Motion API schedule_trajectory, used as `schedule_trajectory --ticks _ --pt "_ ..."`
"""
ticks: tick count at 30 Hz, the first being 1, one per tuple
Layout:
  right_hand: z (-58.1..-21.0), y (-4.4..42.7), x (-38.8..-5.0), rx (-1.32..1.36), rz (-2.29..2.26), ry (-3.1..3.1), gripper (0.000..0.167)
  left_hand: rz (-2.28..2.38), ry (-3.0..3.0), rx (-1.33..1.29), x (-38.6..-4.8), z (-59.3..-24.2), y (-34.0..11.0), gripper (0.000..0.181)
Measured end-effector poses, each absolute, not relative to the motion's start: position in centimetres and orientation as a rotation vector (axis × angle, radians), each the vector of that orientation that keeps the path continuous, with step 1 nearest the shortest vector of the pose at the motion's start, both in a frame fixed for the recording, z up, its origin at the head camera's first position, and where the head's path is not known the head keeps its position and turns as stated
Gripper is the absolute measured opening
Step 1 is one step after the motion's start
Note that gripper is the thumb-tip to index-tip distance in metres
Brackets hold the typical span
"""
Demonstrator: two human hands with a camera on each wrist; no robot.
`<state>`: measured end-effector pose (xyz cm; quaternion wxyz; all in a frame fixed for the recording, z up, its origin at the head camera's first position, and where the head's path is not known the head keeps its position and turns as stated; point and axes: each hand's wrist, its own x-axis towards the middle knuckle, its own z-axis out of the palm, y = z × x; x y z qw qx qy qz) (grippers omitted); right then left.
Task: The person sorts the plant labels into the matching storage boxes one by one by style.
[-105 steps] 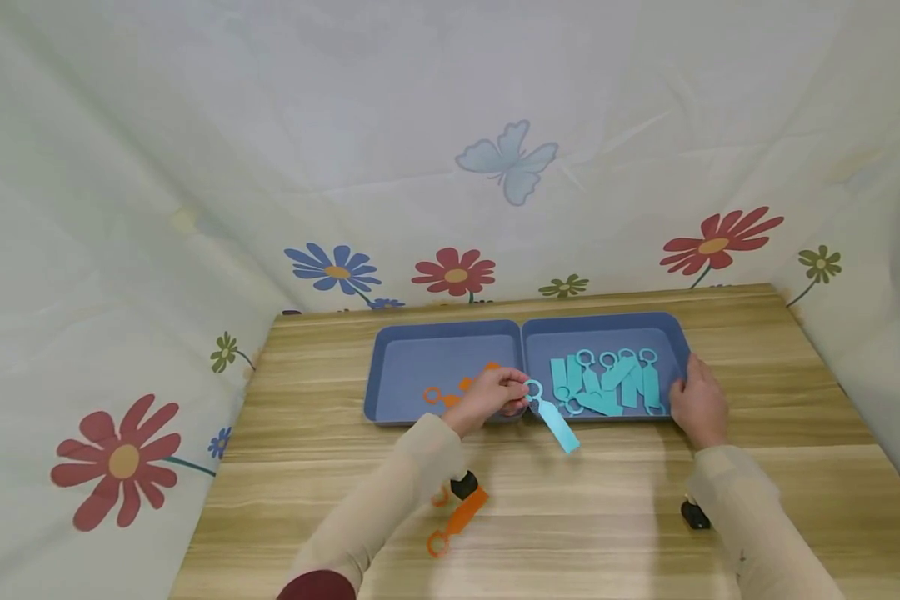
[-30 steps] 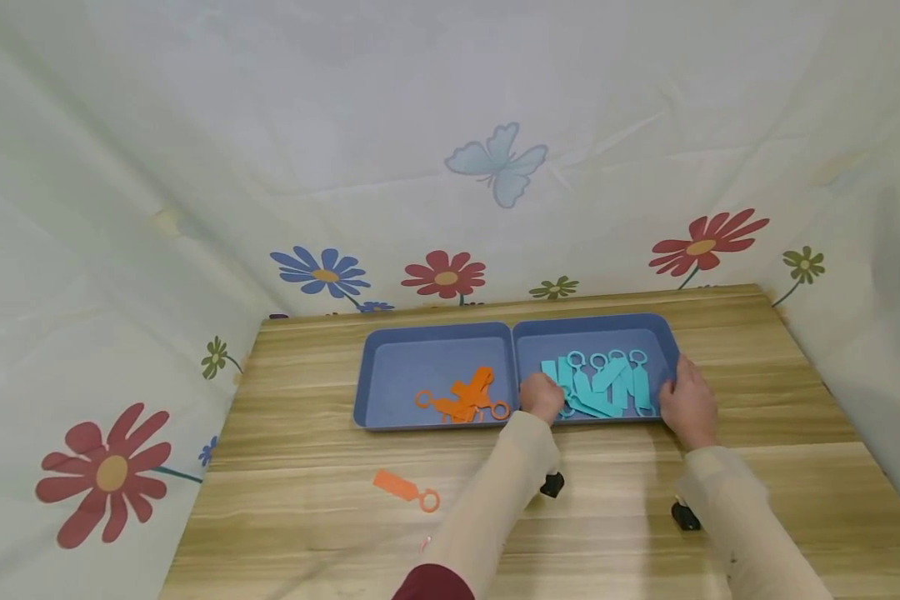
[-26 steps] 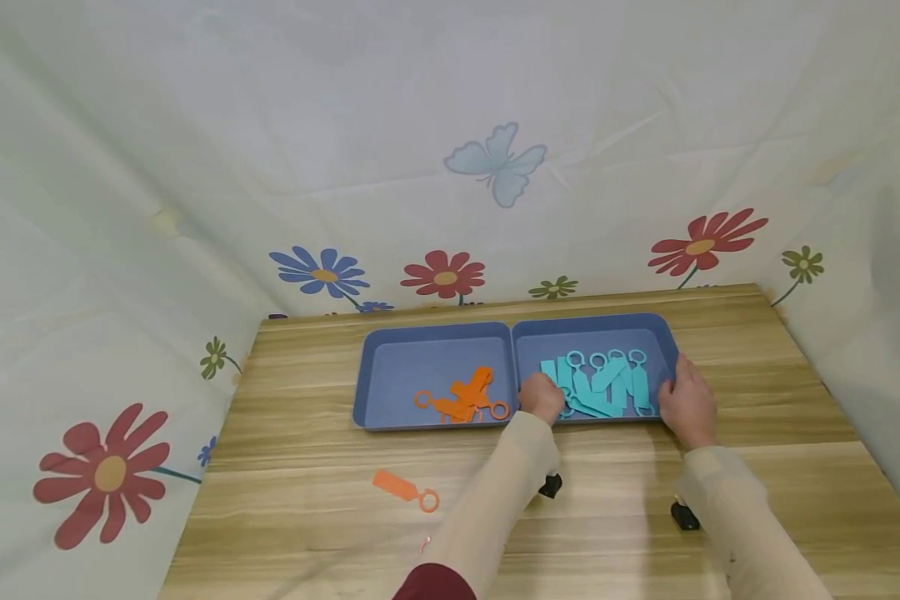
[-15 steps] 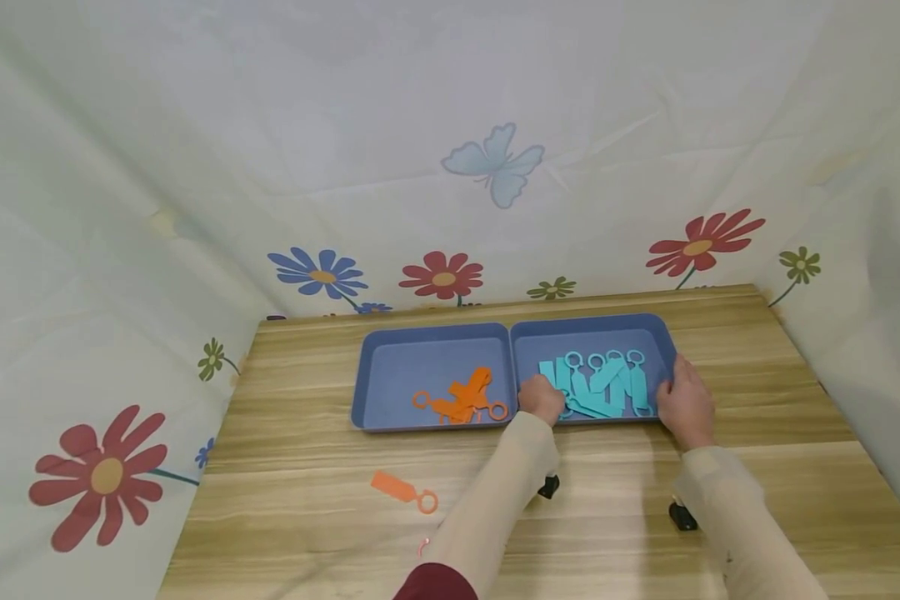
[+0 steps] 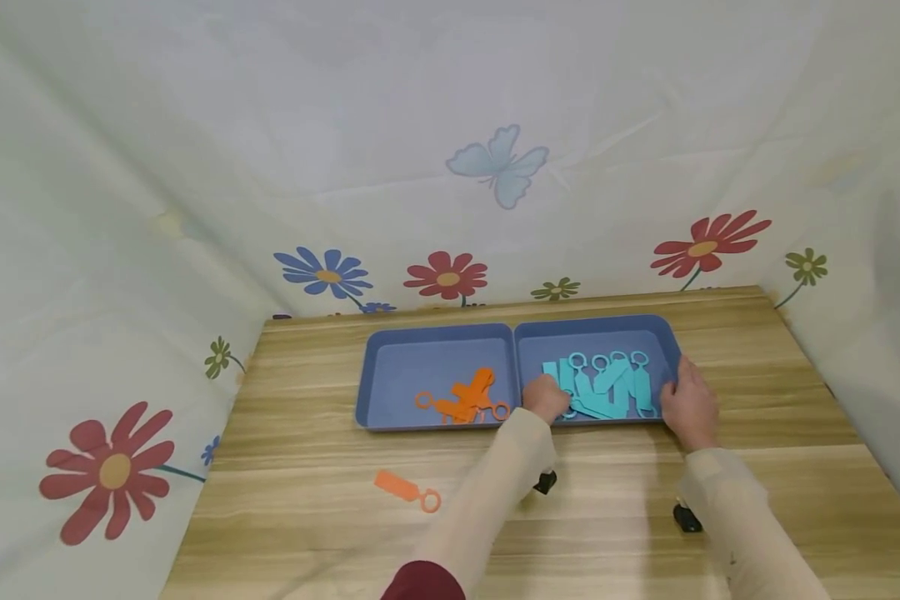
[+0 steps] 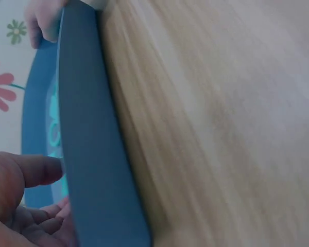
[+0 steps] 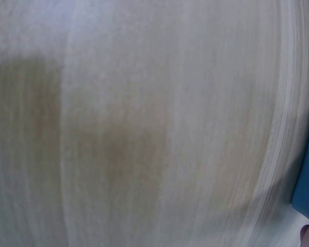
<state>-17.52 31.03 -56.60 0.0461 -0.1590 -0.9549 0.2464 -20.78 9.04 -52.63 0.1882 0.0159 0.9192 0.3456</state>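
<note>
In the head view, my left hand (image 5: 547, 399) reaches into the right blue tray (image 5: 596, 327) at its near left corner, beside several turquoise tags with ring ends (image 5: 611, 375). The left wrist view shows this hand's thumb (image 6: 41, 171) extended apart from its loosely bent fingers, behind the tray wall; I see nothing between them. My right hand (image 5: 692, 406) grips the same tray's right rim, thumb inside. The left blue tray (image 5: 435, 335) holds several orange tags (image 5: 465, 398) of the same shape. On the table lies a light orange tag (image 5: 397, 485).
Both trays stand side by side on the wood-grain table (image 5: 307, 467). A white curtain (image 5: 345, 125) printed with flowers and a butterfly encloses the back and sides. Small black wrist devices, such as the right one (image 5: 687, 517), hang under both sleeves.
Earlier, my left hand pinched a turquoise tag where the trays meet; now it is inside the right tray and the tag is gone from its fingers. My right hand keeps its grip.
</note>
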Motion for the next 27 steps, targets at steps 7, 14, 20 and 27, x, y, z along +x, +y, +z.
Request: schedule_trajectory --ticks 7,14,20,27 --pt "-56.9 31.4 -17.3 -0.416 0.727 -2.872 0.055 0.895 2.589 0.369 -21.7 -52.3 7.4 0.017" --pt "-57.2 31.6 -17.4 -0.405 0.734 -2.851 0.055 0.761 2.600 0.765 -21.3 -51.7 4.2 0.035" --pt "-57.4 31.7 -17.5 -0.412 0.725 -2.882 0.055 0.349 2.650 1.239 -19.5 -51.6 1.4 0.039" --pt "-57.2 31.5 -17.5 -0.415 0.734 -2.889 0.055 -0.057 2.640 1.546 -17.9 -52.9 -1.5 0.067"
